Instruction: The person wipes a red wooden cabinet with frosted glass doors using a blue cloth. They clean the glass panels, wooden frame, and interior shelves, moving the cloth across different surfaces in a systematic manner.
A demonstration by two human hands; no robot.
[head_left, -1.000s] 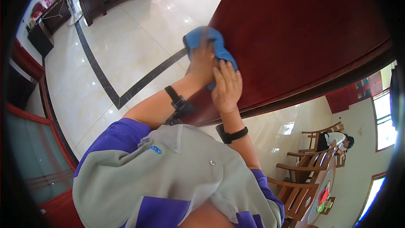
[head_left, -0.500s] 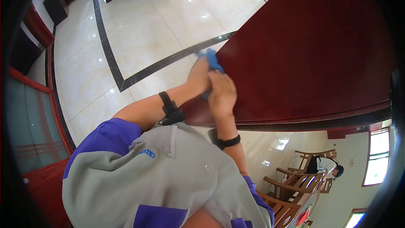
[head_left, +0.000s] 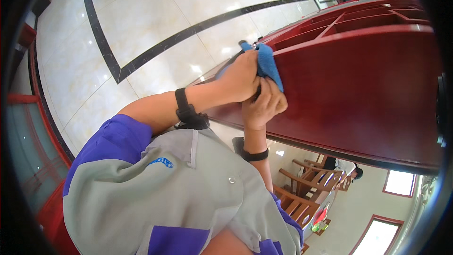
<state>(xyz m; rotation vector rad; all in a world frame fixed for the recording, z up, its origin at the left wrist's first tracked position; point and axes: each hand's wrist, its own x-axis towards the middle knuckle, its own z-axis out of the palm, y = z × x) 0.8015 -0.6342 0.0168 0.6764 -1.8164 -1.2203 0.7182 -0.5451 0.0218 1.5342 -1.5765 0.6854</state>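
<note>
A blue fabric cloth (head_left: 269, 64) is held at the left end of a glossy dark-red wooden cabinet (head_left: 354, 89). It is gripped by the left hand (head_left: 241, 78), with the fingers curled round it and partly hidden. The right hand (head_left: 265, 106) is set just beside, fingers bent near the cloth's lower end; whether anything is pinched there cannot be told.

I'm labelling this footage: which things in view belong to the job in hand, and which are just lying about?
In the job:
- left hand
- right hand
- blue cloth
- dark red panel

Just around:
- wooden chairs
- red-framed glass panel
- windows
</note>
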